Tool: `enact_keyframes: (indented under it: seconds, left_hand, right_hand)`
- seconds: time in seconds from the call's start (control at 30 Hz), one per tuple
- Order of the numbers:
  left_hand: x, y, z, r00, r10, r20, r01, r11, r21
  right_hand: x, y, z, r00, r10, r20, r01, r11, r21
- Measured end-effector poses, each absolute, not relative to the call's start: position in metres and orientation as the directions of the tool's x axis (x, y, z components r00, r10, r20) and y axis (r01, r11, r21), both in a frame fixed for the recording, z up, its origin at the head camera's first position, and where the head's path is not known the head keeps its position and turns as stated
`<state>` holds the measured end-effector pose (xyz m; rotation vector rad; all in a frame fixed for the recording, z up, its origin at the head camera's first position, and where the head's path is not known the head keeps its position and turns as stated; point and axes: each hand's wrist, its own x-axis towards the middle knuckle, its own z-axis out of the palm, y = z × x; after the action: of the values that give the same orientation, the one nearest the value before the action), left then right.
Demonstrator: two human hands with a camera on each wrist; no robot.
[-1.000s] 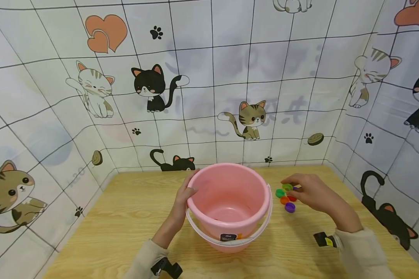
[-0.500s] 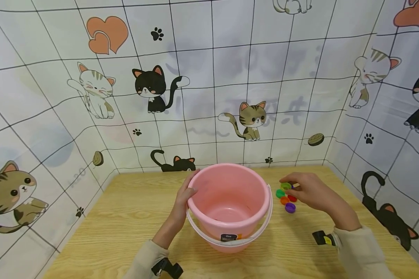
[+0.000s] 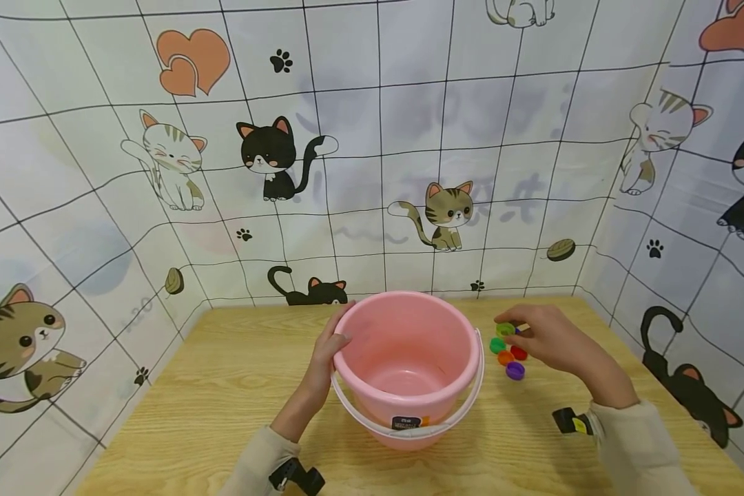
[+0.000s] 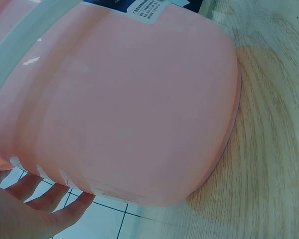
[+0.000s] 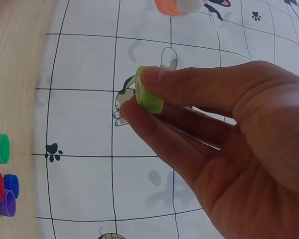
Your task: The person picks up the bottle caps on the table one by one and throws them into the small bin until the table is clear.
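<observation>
In the head view my left hand (image 3: 315, 368) grips the left rim of a pink plastic bucket (image 3: 406, 397), thumb over the edge and fingers against the outer wall. The left wrist view shows those fingertips (image 4: 79, 203) on the bucket's side. To the bucket's right, my right hand (image 3: 548, 337) pinches a yellow-green bottle cap (image 5: 152, 97) between thumb and fingers. Below that hand lie a green cap (image 3: 498, 345), an orange cap (image 3: 505, 357), a red cap (image 3: 519, 353) and a purple cap (image 3: 515, 371). A blue cap (image 5: 11, 185) shows beside them in the right wrist view.
The bucket stands on a light wooden table (image 3: 235, 399), its white handle (image 3: 409, 434) hanging down at the front. Around the table rises a white gridded sheet (image 3: 347, 165) printed with cats. A black wrist camera (image 3: 296, 477) sits on the left sleeve, another (image 3: 570, 421) on the right.
My right hand has shifted slightly left with the yellow-green cap pinched in it. My left hand and the bucket have stayed in place.
</observation>
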<state>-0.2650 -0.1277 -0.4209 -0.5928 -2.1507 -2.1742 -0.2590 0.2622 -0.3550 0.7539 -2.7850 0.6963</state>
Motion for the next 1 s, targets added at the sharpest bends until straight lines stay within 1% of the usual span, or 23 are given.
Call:
enact_keyframes:
  seconds: [0.4, 0.8, 1.0]
  left_hand:
    - [-0.264, -0.129, -0.422, -0.926, 0.243, 0.290, 0.292, -0.028, 0.956]
    - [-0.265, -0.128, -0.421, -0.930, 0.238, 0.280, 0.281, -0.031, 0.959]
    - [-0.266, -0.129, -0.422, -0.927, 0.240, 0.287, 0.288, -0.031, 0.957]
  right_hand:
    - [-0.261, 0.257, -0.344, -0.844, -0.446, 0.299, -0.534, 0.753, -0.385]
    - [-0.262, 0.248, -0.333, -0.864, -0.433, 0.257, -0.502, 0.782, -0.369]
    - [-0.263, 0.243, -0.327, -0.840, -0.456, 0.293, -0.538, 0.769, -0.345]
